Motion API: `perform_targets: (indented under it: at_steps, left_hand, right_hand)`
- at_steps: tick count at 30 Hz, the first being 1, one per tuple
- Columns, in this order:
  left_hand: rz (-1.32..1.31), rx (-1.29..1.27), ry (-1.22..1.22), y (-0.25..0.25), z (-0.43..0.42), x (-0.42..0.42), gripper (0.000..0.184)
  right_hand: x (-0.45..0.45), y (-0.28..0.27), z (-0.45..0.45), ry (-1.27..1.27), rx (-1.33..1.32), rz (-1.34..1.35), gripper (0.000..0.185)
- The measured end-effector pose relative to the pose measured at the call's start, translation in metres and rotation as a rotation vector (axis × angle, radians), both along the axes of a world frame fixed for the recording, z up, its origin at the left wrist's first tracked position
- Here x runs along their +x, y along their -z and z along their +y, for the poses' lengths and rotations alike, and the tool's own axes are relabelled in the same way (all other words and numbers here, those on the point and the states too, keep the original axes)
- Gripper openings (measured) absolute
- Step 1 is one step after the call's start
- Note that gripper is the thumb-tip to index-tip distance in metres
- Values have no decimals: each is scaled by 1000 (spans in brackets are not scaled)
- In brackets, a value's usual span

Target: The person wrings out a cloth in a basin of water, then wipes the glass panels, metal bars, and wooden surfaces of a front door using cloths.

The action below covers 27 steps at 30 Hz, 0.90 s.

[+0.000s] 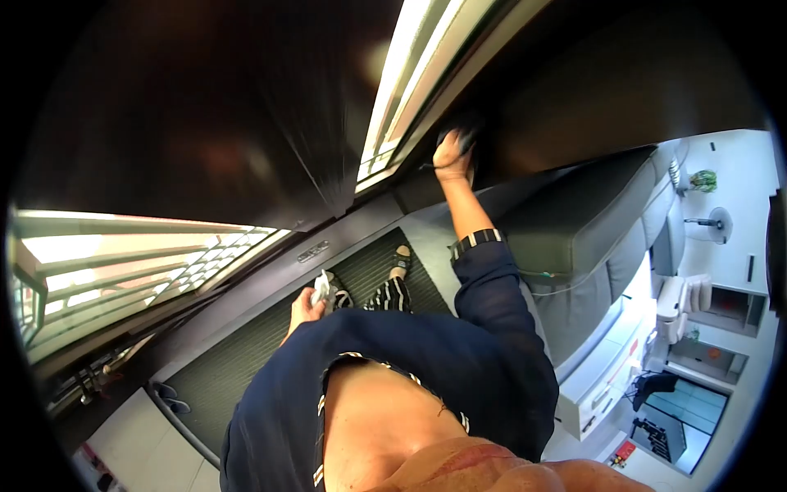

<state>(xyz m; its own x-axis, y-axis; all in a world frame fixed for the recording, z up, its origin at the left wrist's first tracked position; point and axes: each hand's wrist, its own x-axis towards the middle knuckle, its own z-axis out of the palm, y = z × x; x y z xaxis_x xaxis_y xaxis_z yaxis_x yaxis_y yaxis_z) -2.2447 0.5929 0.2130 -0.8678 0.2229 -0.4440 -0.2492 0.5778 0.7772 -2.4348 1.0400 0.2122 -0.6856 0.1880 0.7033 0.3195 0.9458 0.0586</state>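
The left hand (305, 307) clasps a crumpled white wad (322, 287) above a ribbed mat (225, 381), well apart from the right hand (450, 157), outstretched at a dark panel (590, 98), its blurred grip impossible to make out. A gray sofa (574, 225) stands near the right hand.

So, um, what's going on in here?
Someone in a dark blue top is standing on a ribbed mat. Their left hand is holding a white crumpled thing, maybe cloth or paper. Their right hand is stretched out at a dark panel, but it's too blurry to tell what it's touching. A grey couch is beside them.
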Motion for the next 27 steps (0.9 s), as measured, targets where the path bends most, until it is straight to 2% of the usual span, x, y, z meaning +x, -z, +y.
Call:
perform_targets:
  at_steps: [1,2,4,5,6,8,10,11,12,13,14,15,16,17,20,22,23,24,26,27]
  left_hand:
    - [-28,-11,19,5,-3,2,25]
    - [-59,-21,37,2,0,1,25]
    - [-96,-45,81,-5,4,-2,28]
    - [-64,-43,92,10,3,-2,30]
    - [-30,-40,101,13,6,-6,31]
    - [60,-111,124,3,14,-17,32]
    - [30,-12,23,-4,19,-25,33]
    - [40,-8,10,-1,19,-28,34]
    - [46,-5,0,0,19,-30,34]
    - [71,-31,32,-3,20,-32,35]
    - [48,-45,42,0,21,-32,36]
    - [90,-42,46,3,23,-32,37]
    - [134,-39,48,6,27,-31,38]
    - [138,7,13,11,30,-30,41]
    - [28,38,3,-11,43,-29,40]
    - [42,71,15,-15,46,-25,38]
    - [34,52,50,-24,47,-25,35]
    - [26,31,81,-33,45,-26,32]
    - [87,58,95,-19,29,-22,33]
    - [108,43,87,-29,23,-20,32]
  right_hand:
    - [-3,43,-4,-7,-203,-14,38]
    - [-4,57,-12,-16,-405,-30,35]
    - [8,76,-14,35,-781,-302,27]
    - [13,87,-2,-46,-914,-489,20]
    - [19,92,-2,-60,-1056,-467,26]
    - [25,94,-4,35,-1014,-262,39]
    - [17,109,11,-2,-1257,90,44]
    - [17,52,1,-2,-1404,195,45]
    - [7,37,8,-48,-1395,328,43]
    - [1,-1,9,-86,-1410,340,41]
    - [-5,-64,4,-172,-1417,378,40]
    - [-5,-89,-1,-237,-1295,451,35]
    - [7,-136,-21,-356,-1335,500,30]
    - [17,-167,-33,-509,-1272,533,28]
    - [28,-231,-73,-637,-994,592,30]
    - [14,-222,-84,-672,-732,552,36]
    - [1,-204,-85,-587,-505,503,43]
    - [-13,-186,-91,-570,-413,431,48]
    - [-36,-102,-97,-310,-402,306,51]
    - [-36,-73,-104,-291,-483,292,53]
